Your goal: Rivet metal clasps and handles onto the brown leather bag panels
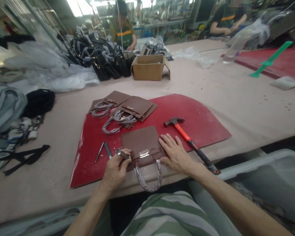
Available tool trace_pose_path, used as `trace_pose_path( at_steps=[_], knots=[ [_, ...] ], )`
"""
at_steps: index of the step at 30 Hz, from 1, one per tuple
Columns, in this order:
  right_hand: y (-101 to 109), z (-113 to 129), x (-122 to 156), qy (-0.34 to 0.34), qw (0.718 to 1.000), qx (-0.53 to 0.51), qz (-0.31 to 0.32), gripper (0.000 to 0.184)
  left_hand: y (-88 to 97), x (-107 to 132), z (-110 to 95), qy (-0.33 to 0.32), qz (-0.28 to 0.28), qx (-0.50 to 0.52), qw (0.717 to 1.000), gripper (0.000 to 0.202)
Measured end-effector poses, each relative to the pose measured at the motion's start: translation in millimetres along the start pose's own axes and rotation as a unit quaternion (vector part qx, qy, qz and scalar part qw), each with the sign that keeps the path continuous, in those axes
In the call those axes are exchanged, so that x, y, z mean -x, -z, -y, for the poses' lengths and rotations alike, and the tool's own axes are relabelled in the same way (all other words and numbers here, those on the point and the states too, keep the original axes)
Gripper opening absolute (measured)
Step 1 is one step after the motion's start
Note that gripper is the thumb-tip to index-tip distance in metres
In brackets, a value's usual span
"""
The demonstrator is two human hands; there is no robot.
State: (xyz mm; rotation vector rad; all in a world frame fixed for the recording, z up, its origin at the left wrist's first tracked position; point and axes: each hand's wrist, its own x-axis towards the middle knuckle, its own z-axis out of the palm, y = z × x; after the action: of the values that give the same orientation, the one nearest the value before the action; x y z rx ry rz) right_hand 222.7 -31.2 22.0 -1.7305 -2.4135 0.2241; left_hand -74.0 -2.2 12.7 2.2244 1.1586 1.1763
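Observation:
A brown handbag panel [140,140] with a metal clasp [144,153] and a plastic-wrapped handle [148,182] lies on a red mat [194,118] at the table's near edge. My left hand [116,171] is closed round a short metal punch [122,153], its tip at the bag's left edge. Flat on the bag's right side rests my right hand [176,154], fingers spread. A hammer [186,139] with an orange and black handle lies just right of that hand.
Several more brown bags [131,108] are stacked at the mat's far side. Two thin metal tools [103,151] lie left of the bag. Farther back stand a cardboard box [149,67] and black bags [105,60]. Other people work at the far end. A grey bin [267,183] is at my right.

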Motion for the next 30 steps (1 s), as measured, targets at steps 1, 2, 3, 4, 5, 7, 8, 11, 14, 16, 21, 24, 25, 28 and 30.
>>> trace_pose_path(
  at_steps=[1, 2, 3, 4, 5, 7, 8, 11, 14, 16, 21, 24, 25, 28, 30],
  knots=[
    [-2, 1, 0, -0.002, 1.0, 0.001, 0.007, 0.069, 0.5, 1, 0, -0.015, -0.004, -0.006, 1.0, 0.013],
    [-3, 2, -1, -0.004, 1.0, 0.0, 0.011, 0.07, 0.9, 2, 0, -0.032, -0.007, -0.012, 0.999, 0.013],
    [-3, 1, -1, -0.007, 1.0, -0.006, 0.014, 0.069, 1.2, 3, 0, -0.049, -0.009, -0.017, 0.999, 0.014],
    [-2, 1, -1, -0.01, 1.0, -0.014, 0.017, 0.068, 1.4, 4, 0, -0.061, -0.012, -0.022, 0.998, 0.015],
    [-1, 0, -1, -0.013, 0.999, -0.023, 0.02, 0.068, 1.4, 6, 0, -0.068, -0.016, -0.027, 0.997, 0.016],
    [1, 0, -1, -0.02, 0.999, -0.035, 0.019, 0.066, 1.1, 9, 0, -0.069, -0.027, -0.032, 0.997, 0.017],
    [2, 1, -2, -0.022, 0.999, -0.036, 0.015, 0.065, 0.8, 11, 0, -0.064, -0.03, -0.031, 0.997, 0.016],
    [1, 4, -2, -0.027, 0.999, -0.027, 0.003, 0.064, 0.6, 17, 2, 0.002, -0.035, -0.002, 0.999, 0.013],
    [-1, 5, -2, -0.028, 0.999, -0.024, 0.001, 0.063, 1.9, 20, 2, 0.15, -0.063, 0.068, 0.984, 0.015],
    [-1, 5, -2, -0.028, 0.999, -0.027, 0.002, 0.062, 3.3, 19, 2, 0.21, -0.079, 0.095, 0.97, 0.018],
    [3, 9, -2, -0.033, 0.998, -0.049, 0.018, 0.066, 5.7, 15, 0, 0.24, -0.065, 0.063, 0.967, 0.022],
    [3, 13, -2, -0.043, 0.997, -0.06, 0.013, 0.068, 6.3, 16, 1, 0.279, -0.076, 0.083, 0.954, 0.026],
    [3, 15, -2, -0.047, 0.997, -0.063, 0.008, 0.069, 6.6, 17, 1, 0.288, -0.081, 0.097, 0.949, 0.025],
    [1, 16, -2, -0.053, 0.996, -0.072, 0.001, 0.074, 6.3, 18, 1, 0.292, -0.094, 0.121, 0.944, 0.022],
    [0, 16, -2, -0.056, 0.995, -0.078, 0.006, 0.079, 3.4, 14, -3, 0.273, -0.109, 0.122, 0.948, 0.02]
  ],
)
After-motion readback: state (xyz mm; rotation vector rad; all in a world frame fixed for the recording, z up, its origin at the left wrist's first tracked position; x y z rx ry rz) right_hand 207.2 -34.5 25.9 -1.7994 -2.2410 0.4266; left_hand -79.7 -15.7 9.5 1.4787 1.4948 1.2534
